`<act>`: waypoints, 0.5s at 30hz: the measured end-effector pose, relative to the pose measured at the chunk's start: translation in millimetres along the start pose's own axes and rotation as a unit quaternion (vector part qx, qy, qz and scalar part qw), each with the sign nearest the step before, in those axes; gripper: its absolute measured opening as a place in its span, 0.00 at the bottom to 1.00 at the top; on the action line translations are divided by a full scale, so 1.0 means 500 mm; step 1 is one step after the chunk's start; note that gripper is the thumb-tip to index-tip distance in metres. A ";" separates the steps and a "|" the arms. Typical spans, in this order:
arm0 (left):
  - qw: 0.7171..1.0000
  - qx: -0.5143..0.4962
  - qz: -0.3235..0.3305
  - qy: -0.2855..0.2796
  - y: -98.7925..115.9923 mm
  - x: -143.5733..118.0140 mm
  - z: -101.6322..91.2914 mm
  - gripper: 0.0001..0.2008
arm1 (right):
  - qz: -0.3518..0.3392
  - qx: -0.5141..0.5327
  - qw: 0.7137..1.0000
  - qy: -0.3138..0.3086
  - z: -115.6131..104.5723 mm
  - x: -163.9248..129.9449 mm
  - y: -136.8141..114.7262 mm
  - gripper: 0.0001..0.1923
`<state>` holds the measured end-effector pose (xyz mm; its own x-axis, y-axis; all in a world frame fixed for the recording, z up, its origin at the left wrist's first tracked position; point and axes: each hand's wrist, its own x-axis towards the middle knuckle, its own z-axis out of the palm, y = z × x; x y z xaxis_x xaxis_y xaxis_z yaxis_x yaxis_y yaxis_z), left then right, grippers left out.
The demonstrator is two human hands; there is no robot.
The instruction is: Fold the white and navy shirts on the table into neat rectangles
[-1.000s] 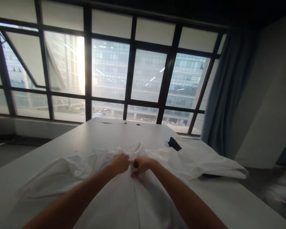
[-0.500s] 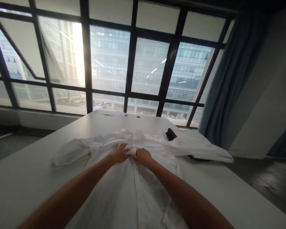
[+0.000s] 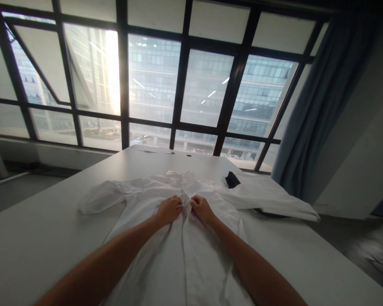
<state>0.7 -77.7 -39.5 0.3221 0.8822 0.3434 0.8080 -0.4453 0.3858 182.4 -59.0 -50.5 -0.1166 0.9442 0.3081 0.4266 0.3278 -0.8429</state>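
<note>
A white shirt (image 3: 159, 272) lies front up on the table, its collar toward the window and its sleeves spread to both sides. My left hand (image 3: 170, 209) is closed on the fabric at the left edge of the front opening, below the collar. Across from it, my right hand (image 3: 202, 208) pinches the right edge of the same opening. A small gap separates the two hands, and the cloth between them is lifted and creased. Any buttons under my fingers are too small to make out.
The white table (image 3: 51, 238) reaches toward the windows. Beyond the right sleeve lies a white cloth with a dark patch (image 3: 232, 180). Paper-like sheets (image 3: 153, 149) rest at the far end, near a dark round spot (image 3: 189, 155). A blue curtain (image 3: 309, 123) hangs at right.
My left hand has gone from spread fingers to a closed grip on the placket edge. Both hands have drawn slightly apart, lifting the cloth. The view has shifted a little.
</note>
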 end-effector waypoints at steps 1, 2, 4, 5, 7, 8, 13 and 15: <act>1.000 -0.004 0.001 0.010 -0.003 0.000 -0.001 0.08 | 0.001 -0.011 1.000 0.016 -0.005 0.000 -0.002 0.10; 1.000 -0.011 -0.001 0.023 -0.007 0.001 -0.002 0.08 | 0.004 -0.034 0.999 0.035 -0.011 0.001 -0.005 0.11; 0.997 -0.038 -0.018 0.058 -0.021 0.004 -0.005 0.08 | 0.013 -0.111 0.991 0.069 -0.024 0.001 -0.012 0.11; 0.995 -0.053 -0.028 0.076 -0.028 0.006 -0.006 0.08 | 0.015 -0.155 0.985 0.081 -0.030 0.000 -0.014 0.11; 0.991 -0.072 -0.039 0.105 -0.042 0.011 -0.009 0.08 | 0.014 -0.238 0.967 0.091 -0.038 -0.005 -0.018 0.10; 0.990 -0.075 -0.039 0.110 -0.046 0.013 -0.011 0.08 | 0.016 -0.272 0.958 0.089 -0.041 -0.008 -0.019 0.09; 0.995 -0.049 -0.044 0.071 -0.036 0.017 -0.029 0.09 | 0.002 -0.351 0.936 -0.007 -0.045 -0.015 -0.026 0.10; 0.997 -0.041 -0.050 0.036 -0.028 0.008 -0.039 0.12 | -0.015 -0.327 0.940 -0.099 -0.051 -0.014 -0.031 0.11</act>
<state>-19.2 -70.9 -26.9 0.2030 0.9112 0.3585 0.7901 -0.3687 0.4897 199.5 -71.5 -28.6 -0.2744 0.9437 0.1848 0.8728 0.3251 -0.3640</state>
